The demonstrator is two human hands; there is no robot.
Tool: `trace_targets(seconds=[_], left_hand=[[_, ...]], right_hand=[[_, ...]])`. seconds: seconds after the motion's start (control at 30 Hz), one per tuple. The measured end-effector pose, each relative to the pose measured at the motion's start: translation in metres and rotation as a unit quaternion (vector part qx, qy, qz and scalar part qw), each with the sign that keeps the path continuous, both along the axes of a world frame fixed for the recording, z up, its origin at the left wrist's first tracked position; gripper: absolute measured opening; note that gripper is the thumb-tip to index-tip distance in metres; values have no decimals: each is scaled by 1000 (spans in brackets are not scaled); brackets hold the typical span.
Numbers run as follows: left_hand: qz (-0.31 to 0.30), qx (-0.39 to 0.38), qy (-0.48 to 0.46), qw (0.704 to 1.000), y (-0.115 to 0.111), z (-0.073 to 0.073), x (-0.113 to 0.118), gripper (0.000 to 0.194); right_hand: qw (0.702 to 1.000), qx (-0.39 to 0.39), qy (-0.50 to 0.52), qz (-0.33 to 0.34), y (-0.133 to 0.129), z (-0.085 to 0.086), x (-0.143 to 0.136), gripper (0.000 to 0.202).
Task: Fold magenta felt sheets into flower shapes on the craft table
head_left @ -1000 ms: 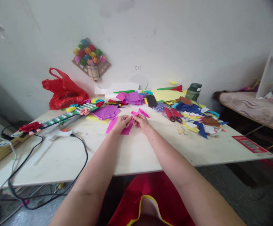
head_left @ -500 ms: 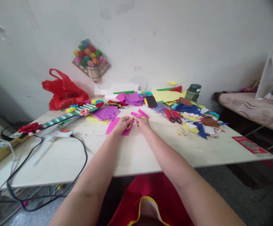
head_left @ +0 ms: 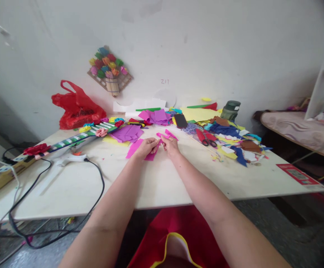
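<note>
Left hand [head_left: 148, 147] and right hand [head_left: 170, 146] have parted slightly at the fingertips since a second ago, baring a bit of pink paper [head_left: 172, 134] between them, which suggests it is being worked right there. Each grip looks pinched on that paper, whose folded end shows beyond the right hand. Both forearms [head_left: 117, 182] reach forward over the worktop [head_left: 164, 182]; a magenta sheet [head_left: 133, 149] lies under the left hand.

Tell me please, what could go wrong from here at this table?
The pink paper pinched between the left hand and right hand looks thin, so it might tear. The black cord of the glue gun hangs below the table near the left arm; if snagged, it could drag the gun.
</note>
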State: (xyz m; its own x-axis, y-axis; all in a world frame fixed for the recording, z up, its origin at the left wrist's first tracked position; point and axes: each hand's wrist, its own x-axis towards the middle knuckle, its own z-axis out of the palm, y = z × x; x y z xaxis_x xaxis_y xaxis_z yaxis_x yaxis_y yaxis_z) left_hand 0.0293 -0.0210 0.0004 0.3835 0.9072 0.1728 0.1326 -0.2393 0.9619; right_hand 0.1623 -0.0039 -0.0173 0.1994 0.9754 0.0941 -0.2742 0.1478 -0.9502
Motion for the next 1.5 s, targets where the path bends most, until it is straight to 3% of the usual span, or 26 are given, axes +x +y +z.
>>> trace_targets(seconds=[0.27, 0.43, 0.77, 1.0, 1.3, 1.5], left_hand=[[2, -9, -31, 999, 7, -7, -6, 42], [-11, -18, -34, 999, 5, -5, -7, 41], [-2, -21, -5, 1000, 2, -2, -3, 44], [-11, -20, -40, 999, 3, -3, -6, 40], [-25, -28, -29, 999, 8, -9, -6, 39], [-18, -32, -38, 999, 10, -11, -8, 37]], right_hand=[[998, 18, 18, 61, 1, -2, 4, 37], [998, 2, 50, 39, 0, 1, 7, 38], [999, -9, 2, -35, 3, -2, 5, 33], [1000, 13, 22, 7, 2, 0, 6, 34], [998, -3, -22, -62, 11, -7, 10, 36], [999, 36, 0, 12, 8, -6, 9, 38]])
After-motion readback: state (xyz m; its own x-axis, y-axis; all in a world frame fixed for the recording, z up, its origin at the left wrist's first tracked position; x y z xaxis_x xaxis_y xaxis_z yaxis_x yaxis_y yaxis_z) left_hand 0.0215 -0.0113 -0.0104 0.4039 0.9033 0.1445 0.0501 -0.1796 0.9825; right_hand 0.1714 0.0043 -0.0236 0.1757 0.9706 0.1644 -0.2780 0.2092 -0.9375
